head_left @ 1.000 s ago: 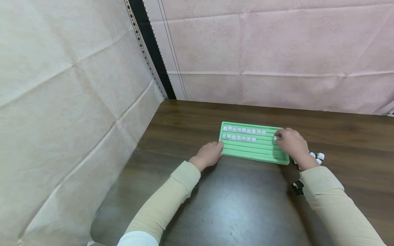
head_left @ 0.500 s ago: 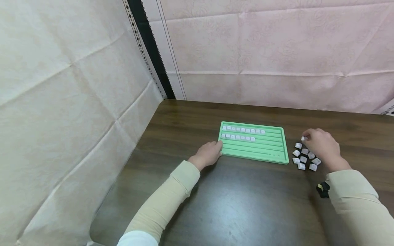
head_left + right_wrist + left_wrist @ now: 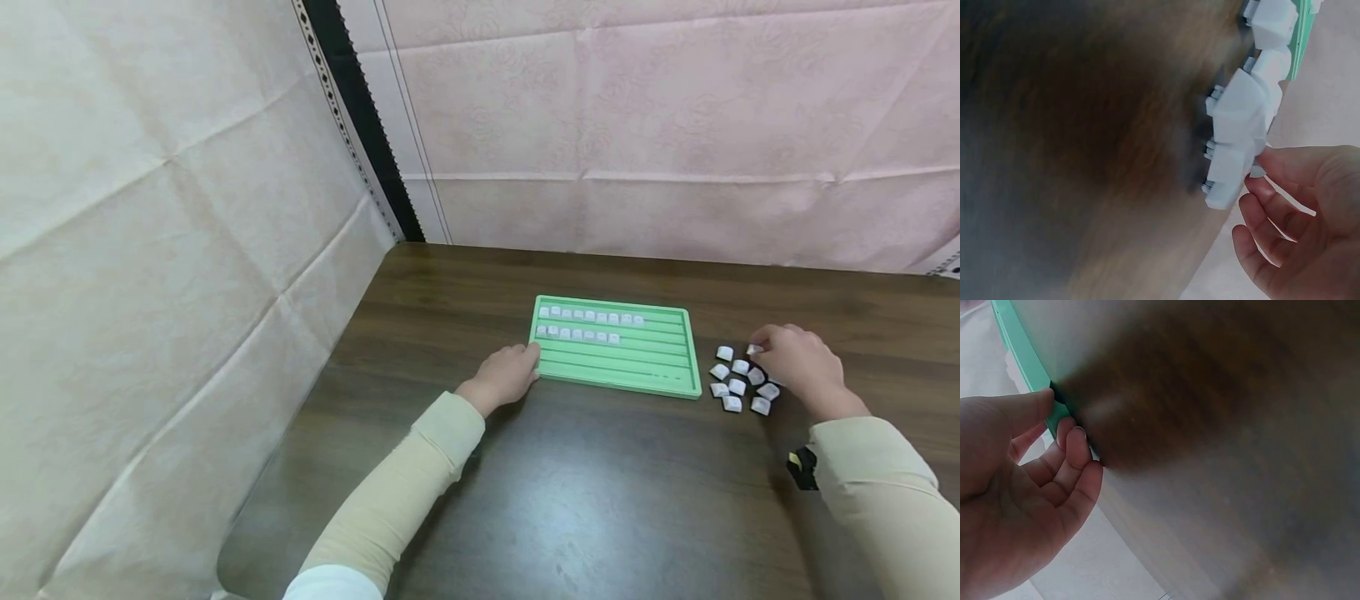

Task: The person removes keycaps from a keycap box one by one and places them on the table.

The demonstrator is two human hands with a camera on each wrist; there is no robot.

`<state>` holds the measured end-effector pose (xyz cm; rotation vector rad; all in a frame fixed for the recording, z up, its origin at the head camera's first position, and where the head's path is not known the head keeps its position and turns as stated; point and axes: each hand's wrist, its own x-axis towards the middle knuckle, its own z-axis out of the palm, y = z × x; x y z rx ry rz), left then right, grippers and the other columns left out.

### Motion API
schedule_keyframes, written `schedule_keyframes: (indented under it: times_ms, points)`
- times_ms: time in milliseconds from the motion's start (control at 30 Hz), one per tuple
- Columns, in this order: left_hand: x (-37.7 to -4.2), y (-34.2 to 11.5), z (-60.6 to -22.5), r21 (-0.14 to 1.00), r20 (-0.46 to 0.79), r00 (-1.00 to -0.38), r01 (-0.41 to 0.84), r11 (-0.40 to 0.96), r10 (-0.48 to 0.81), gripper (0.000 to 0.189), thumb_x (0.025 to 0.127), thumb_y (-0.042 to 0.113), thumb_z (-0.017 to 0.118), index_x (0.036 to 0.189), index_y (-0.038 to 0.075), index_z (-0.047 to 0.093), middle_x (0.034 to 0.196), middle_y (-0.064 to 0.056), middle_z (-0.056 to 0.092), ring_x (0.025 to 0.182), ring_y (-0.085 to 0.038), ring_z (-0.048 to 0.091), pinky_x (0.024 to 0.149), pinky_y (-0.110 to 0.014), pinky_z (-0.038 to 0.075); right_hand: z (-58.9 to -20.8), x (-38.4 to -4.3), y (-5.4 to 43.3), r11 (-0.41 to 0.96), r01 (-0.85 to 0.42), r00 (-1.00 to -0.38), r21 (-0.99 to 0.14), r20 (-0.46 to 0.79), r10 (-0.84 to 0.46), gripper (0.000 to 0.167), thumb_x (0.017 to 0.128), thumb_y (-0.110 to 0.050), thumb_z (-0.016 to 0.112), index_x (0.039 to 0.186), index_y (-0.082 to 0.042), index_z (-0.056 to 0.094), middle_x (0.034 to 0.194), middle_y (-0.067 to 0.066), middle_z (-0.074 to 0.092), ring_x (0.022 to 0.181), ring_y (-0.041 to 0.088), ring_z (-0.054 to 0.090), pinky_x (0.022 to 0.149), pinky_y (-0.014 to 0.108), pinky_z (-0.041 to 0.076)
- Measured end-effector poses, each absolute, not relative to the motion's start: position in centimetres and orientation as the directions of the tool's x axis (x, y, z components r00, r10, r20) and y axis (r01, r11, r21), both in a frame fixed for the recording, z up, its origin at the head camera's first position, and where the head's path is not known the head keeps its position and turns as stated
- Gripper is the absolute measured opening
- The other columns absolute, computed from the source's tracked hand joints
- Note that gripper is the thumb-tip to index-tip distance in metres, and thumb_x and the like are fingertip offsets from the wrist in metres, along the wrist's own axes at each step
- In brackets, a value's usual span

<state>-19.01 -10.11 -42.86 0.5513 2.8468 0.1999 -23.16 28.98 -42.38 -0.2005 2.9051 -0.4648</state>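
Note:
My left hand [image 3: 501, 377] grips the left edge of a green slotted tray [image 3: 615, 365], thumb on one side and curled fingers on the other, as the left wrist view shows up close. White keycaps [image 3: 580, 335] stand in the tray's two upper rows, both filled from the left. To the right of the tray, my right hand [image 3: 802, 367] pinches a keycap [image 3: 753, 350] between thumb and index finger at the far side of a loose group. In the right wrist view the pinched keycap [image 3: 1257, 170] is mostly hidden behind nearer white keycaps [image 3: 1239, 106]; the other fingers are loosely bent.
Several loose keycaps [image 3: 732, 404] lie on the brown wooden table [image 3: 585, 500] just beyond the tray's right edge. Pale cloth [image 3: 675, 125] hangs behind the table, and another cloth [image 3: 150, 333] hangs along its left side.
My right hand has moved from over the tray's right part, with a keycap at its fingertips, rightward to the loose keycaps, then slightly nearer me. My left hand stays at the tray's edge.

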Motion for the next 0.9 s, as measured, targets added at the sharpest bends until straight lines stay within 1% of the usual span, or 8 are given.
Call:
schedule_keyframes:
  times_ms: [333,567,700,900]
  points:
    - [-19.0,-10.2,-42.8,0.181,-0.195,-0.904,0.348,0.92,0.381,0.014,0.096,0.024,0.048,0.1,0.012,0.045,0.085,-0.002,0.053,0.074,-0.015,0.048,0.065,-0.026,0.042,-42.7,-23.6,28.8,0.946,-0.085,-0.959,-0.312,-0.233,-0.163,0.034,0.089,-0.018,0.051,0.115,0.004,0.054,0.111,0.031,0.054,0.097,0.045,0.051,0.064,0.052,0.041]
    - [-19.0,-10.1,-42.8,0.186,-0.187,-0.902,0.356,0.916,0.389,0.014,0.096,0.024,0.048,0.1,0.011,0.046,0.084,-0.002,0.053,0.074,-0.015,0.048,0.065,-0.026,0.041,-42.3,-23.6,28.9,0.942,-0.089,-0.959,-0.325,-0.226,-0.169,0.038,0.089,-0.018,0.05,0.119,0.003,0.051,0.118,0.032,0.05,0.105,0.051,0.045,0.071,0.059,0.039]
    - [-19.0,-10.1,-42.8,0.186,-0.186,-0.903,0.355,0.916,0.388,0.014,0.095,0.024,0.049,0.1,0.011,0.046,0.083,-0.002,0.053,0.073,-0.015,0.048,0.065,-0.026,0.041,-41.9,-23.6,28.5,0.935,-0.104,-0.961,-0.338,-0.208,-0.182,0.037,0.088,-0.014,0.048,0.119,0.005,0.05,0.117,0.032,0.052,0.103,0.048,0.048,0.071,0.057,0.04]
    - [-18.9,-10.2,-42.7,0.196,-0.188,-0.904,0.349,0.916,0.384,0.014,0.096,0.024,0.048,0.1,0.011,0.046,0.083,-0.002,0.052,0.074,-0.015,0.048,0.065,-0.026,0.041,-41.4,-23.8,27.2,0.934,-0.099,-0.963,-0.343,-0.204,-0.177,0.036,0.09,-0.015,0.048,0.12,0.004,0.049,0.116,0.03,0.052,0.103,0.046,0.049,0.071,0.056,0.041]
